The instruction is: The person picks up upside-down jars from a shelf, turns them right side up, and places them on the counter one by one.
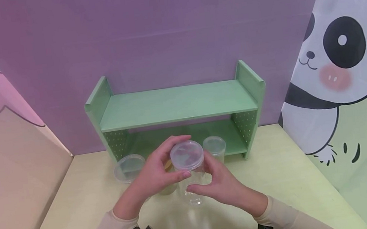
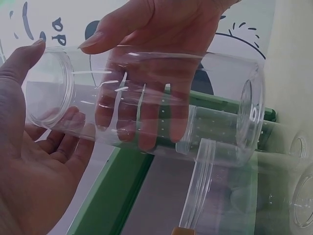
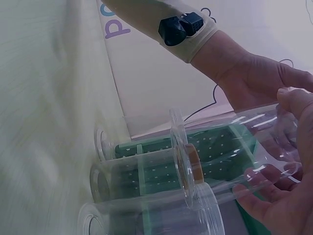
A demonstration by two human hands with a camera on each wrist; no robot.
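A tall clear jar [image 1: 191, 181] with a see-through lid [image 1: 186, 155] is held between both hands in front of the shelf. My left hand [image 1: 156, 172] grips it at the top, with thumb and fingers around the lid end. My right hand [image 1: 220, 186] holds the jar's body from the other side, thumb across the front. The left wrist view shows the right hand's fingers [image 2: 132, 117] through the clear wall. Nothing can be seen inside this jar.
Behind the hands stand more clear jars: one with a wide lid [image 1: 130, 168] at left, one with a brown lid [image 1: 168, 164] partly hidden by the left hand, and one [image 1: 214, 145] at right. A green two-level shelf [image 1: 178, 101] stands against the purple wall.
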